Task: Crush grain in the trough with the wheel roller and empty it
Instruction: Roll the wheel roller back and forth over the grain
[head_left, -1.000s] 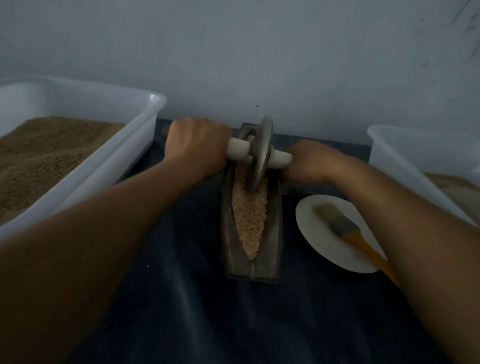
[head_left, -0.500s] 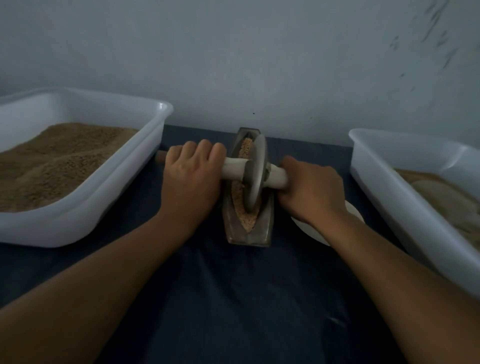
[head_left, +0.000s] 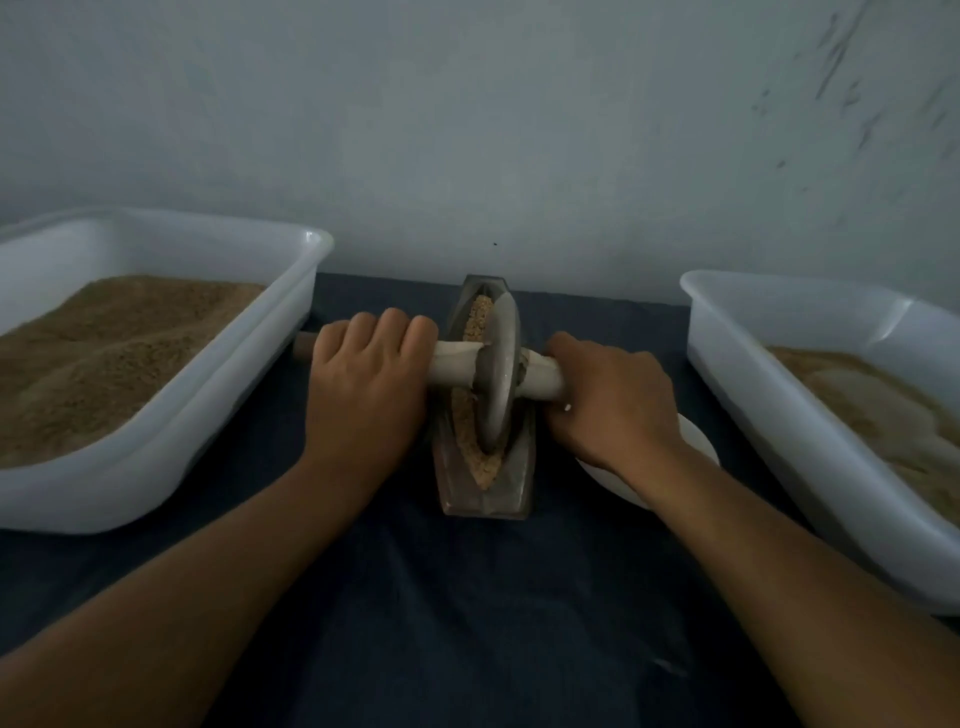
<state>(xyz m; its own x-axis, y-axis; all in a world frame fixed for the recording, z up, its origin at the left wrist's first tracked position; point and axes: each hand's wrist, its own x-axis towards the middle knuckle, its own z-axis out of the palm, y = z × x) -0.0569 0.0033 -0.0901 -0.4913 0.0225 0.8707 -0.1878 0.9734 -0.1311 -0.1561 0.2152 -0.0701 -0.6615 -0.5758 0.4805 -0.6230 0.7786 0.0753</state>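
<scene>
Left hand (head_left: 363, 387) and right hand (head_left: 610, 402) clamp the wheel roller's (head_left: 501, 376) handle either side of the trough (head_left: 485, 493); the even grip likely keeps the disc upright in the grain (head_left: 480, 319).

- Grey metal wheel (head_left: 500, 374) on a pale wooden handle (head_left: 457, 362), in a dull grey trough (head_left: 522, 467).
- Tan grain (head_left: 480, 317) in the trough.
- White tubs, left (head_left: 218, 415) and right (head_left: 769, 415), hold brown meal.
- Dark blue cloth (head_left: 467, 597); white plate (head_left: 701, 447); pale grey-blue wall (head_left: 467, 130), dark-streaked.
</scene>
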